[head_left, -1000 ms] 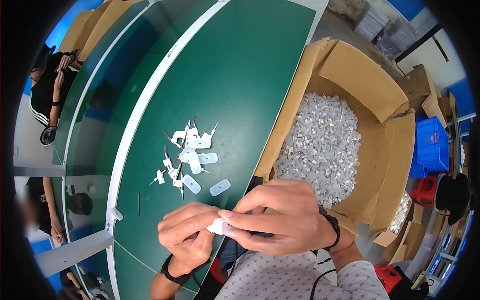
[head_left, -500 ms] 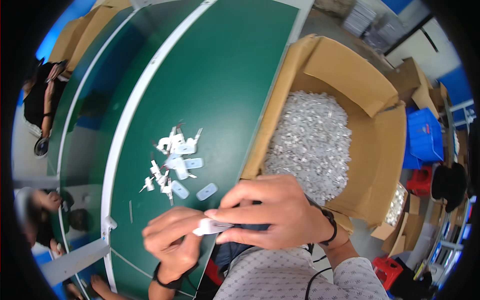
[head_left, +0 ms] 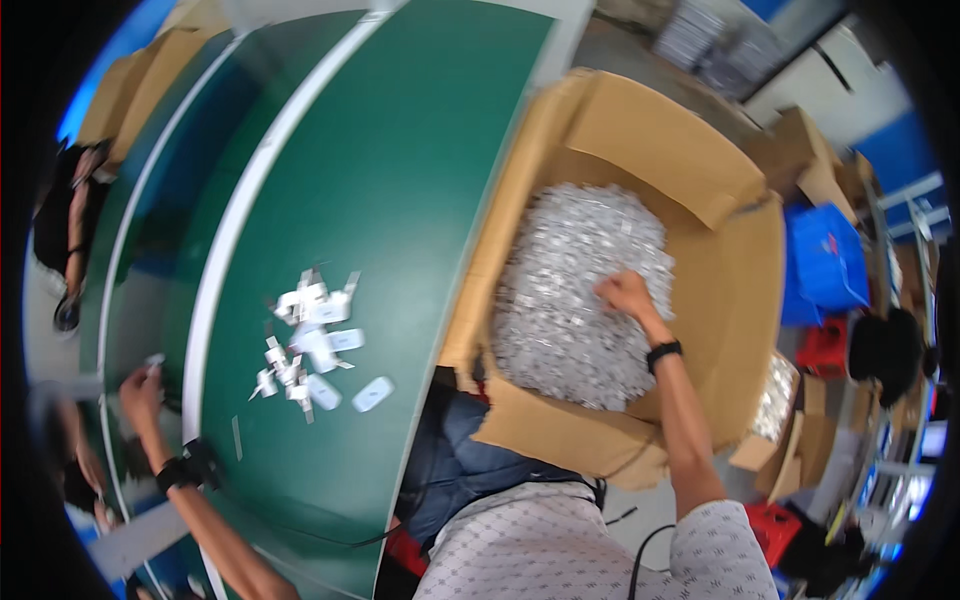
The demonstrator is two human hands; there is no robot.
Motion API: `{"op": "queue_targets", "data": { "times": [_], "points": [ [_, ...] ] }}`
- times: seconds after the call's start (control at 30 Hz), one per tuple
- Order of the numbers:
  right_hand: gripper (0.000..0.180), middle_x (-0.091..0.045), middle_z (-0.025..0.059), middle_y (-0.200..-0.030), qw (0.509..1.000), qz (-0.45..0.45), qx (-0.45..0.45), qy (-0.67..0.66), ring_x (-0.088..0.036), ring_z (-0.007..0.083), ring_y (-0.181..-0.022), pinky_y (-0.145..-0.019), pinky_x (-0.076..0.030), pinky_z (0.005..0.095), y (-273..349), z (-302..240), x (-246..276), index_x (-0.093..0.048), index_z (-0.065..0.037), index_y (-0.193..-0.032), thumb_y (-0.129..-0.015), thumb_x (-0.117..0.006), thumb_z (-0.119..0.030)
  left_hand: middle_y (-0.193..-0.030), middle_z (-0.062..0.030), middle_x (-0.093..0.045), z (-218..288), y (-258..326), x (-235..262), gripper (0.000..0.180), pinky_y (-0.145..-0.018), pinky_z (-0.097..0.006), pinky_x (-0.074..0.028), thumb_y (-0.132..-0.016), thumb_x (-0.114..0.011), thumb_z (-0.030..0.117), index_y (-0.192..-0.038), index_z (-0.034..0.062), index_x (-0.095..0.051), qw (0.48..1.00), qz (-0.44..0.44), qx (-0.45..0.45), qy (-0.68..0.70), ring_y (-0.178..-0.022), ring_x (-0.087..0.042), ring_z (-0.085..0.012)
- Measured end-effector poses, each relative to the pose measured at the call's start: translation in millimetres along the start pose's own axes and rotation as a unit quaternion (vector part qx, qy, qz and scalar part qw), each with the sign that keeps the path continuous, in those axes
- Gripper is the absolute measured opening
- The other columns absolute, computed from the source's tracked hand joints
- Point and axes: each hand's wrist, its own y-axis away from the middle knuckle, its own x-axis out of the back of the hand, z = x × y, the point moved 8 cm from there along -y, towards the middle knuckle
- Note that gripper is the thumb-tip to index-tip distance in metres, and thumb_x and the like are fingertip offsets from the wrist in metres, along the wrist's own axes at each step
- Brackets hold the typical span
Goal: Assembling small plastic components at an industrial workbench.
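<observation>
My right hand (head_left: 625, 295) reaches into a large open cardboard box (head_left: 650, 150) and its curled fingers dig into a heap of small white parts (head_left: 575, 300). A black band sits on that wrist. My left hand (head_left: 140, 388) is far out at the left, over the white edge of the green table (head_left: 400, 180), fingers closed with a small white piece (head_left: 154, 360) at their tips. The view is blurred there. A loose pile of white parts (head_left: 310, 335) lies on the green surface between my hands.
Blue crates (head_left: 825, 260) and red crates stand to the right of the box, with smaller cartons (head_left: 790, 410) nearby. Another person (head_left: 70, 230) is at the far left beyond the table. More cardboard boxes (head_left: 130, 90) stand at the upper left.
My hands, together on one white piece before, have parted. The right went into the box's heap; the left swung out to the table's left edge. The view shifted right.
</observation>
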Motion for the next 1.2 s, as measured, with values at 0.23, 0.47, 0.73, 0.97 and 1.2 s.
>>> {"op": "queue_targets", "data": {
  "times": [0.23, 0.47, 0.73, 0.97, 1.2],
  "points": [
    [0.03, -0.073, 0.0087, -0.075, 0.994, 0.087, 0.069, 0.0, -0.071, 0.0166, -0.061, -0.059, -0.053, 0.0311, 27, -7, 45, -0.076, 0.0, -0.102, -0.087, -0.076, -0.027, -0.124, -0.0186, -0.068, 224, 127, 57, 0.048, -0.1, -0.045, -0.048, -0.087, -0.076, 0.018, -0.131, 0.0042, -0.063, 0.948, 0.162, -0.098, -0.257, -0.119, -0.061, -0.0365],
    [0.022, -0.073, 0.0091, -0.084, 0.965, 0.197, 0.169, -0.037, -0.065, 0.0143, -0.06, -0.061, -0.051, 0.0282, 121, -200, 90, -0.076, 0.001, -0.104, -0.089, -0.075, -0.016, -0.086, -0.0096, -0.072, 369, 213, 34, 0.008, -0.067, -0.03, -0.05, -0.082, -0.071, -0.002, -0.09, -0.0016, -0.071, 0.965, -0.073, -0.224, 0.112, -0.076, -0.067, -0.0192],
    [0.018, -0.071, 0.01, -0.088, 0.878, 0.083, 0.469, -0.037, -0.063, 0.0165, -0.06, -0.058, -0.049, 0.0287, 243, -349, 29, -0.076, -0.002, -0.099, -0.082, -0.08, -0.008, -0.076, -0.0125, -0.063, 363, 245, 8, 0.01, -0.06, -0.036, -0.048, -0.076, -0.073, -0.006, -0.083, -0.0006, -0.068, 0.967, -0.096, -0.231, 0.045, -0.065, -0.061, -0.0273],
    [0.009, -0.071, 0.0084, -0.081, 0.907, 0.244, 0.341, -0.041, -0.06, 0.0169, -0.057, -0.057, -0.048, 0.0302, 183, -282, 93, -0.076, -0.004, -0.09, -0.084, -0.077, -0.011, -0.074, -0.013, -0.059, 383, 276, 23, 0.009, -0.05, -0.038, -0.039, -0.084, -0.072, 0.0, -0.079, -0.0033, -0.065, 0.964, -0.122, -0.22, 0.09, -0.06, -0.056, -0.0295],
    [0.016, -0.075, 0.0084, -0.081, 0.985, 0.054, -0.01, 0.162, -0.073, 0.0228, -0.072, -0.068, -0.057, 0.0357, 19, -9, 36, -0.081, -0.013, -0.091, -0.079, -0.076, -0.023, -0.075, -0.0128, -0.063, 428, 342, -26, 0.018, -0.058, -0.037, -0.048, -0.079, -0.08, 0.01, -0.082, -0.0017, -0.068, 0.849, -0.366, -0.346, 0.159, -0.065, -0.064, -0.0286]
  ]
}}
